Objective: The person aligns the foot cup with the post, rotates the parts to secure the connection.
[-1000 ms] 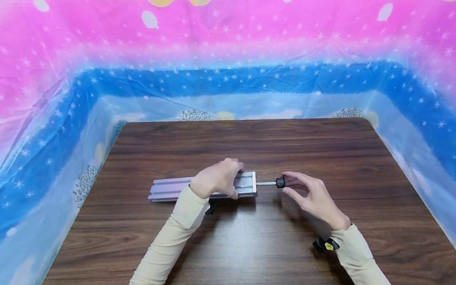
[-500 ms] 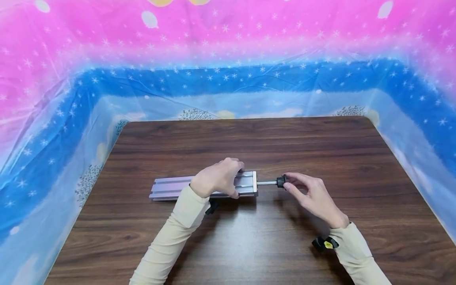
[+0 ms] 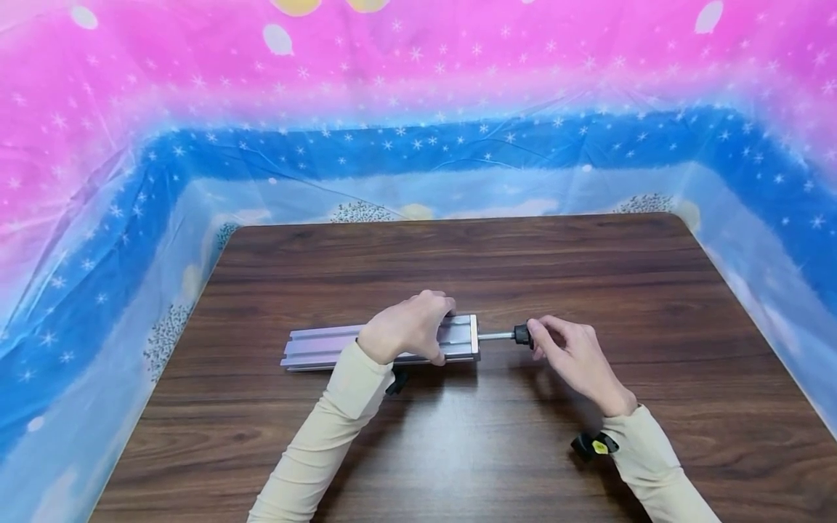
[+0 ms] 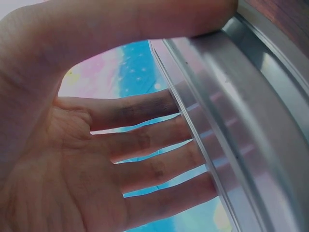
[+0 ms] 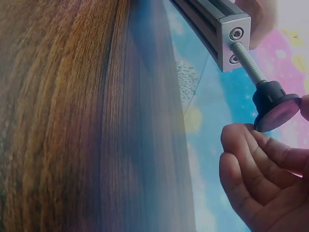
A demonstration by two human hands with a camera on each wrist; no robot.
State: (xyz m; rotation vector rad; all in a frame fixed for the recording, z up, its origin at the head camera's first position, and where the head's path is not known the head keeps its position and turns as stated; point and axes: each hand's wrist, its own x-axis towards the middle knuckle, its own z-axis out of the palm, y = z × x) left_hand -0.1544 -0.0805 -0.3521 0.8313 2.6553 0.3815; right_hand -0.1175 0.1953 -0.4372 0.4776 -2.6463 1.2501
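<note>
A silver aluminium profile (image 3: pixel 320 344) with grooves along its length lies on the table. My left hand (image 3: pixel 407 330) grips it from above near its right end, thumb on the near side and fingers over the far side. In the right wrist view, a metal end plate (image 5: pixel 226 46) carries two socket-head screws. From between them sticks out a threaded rod (image 5: pixel 249 63) ending in a black levelling foot (image 5: pixel 277 110) with a round flat base. My right hand (image 3: pixel 578 359) pinches that foot at its rim between thumb and fingers. The profile's underside is hidden.
The brown wood-grain table (image 3: pixel 458 436) reaches past both hands. A pink and blue snowflake-patterned cloth (image 3: pixel 418 156) hangs behind it and along both sides. Black camera mounts sit at both wrists, the right one (image 3: pixel 591 445) with a yellow mark.
My right thumb has moved up and over the foot's rim, while the fingers have gone down below it. The left hand keeps its grip; the whole scene sits slightly further right in the view.
</note>
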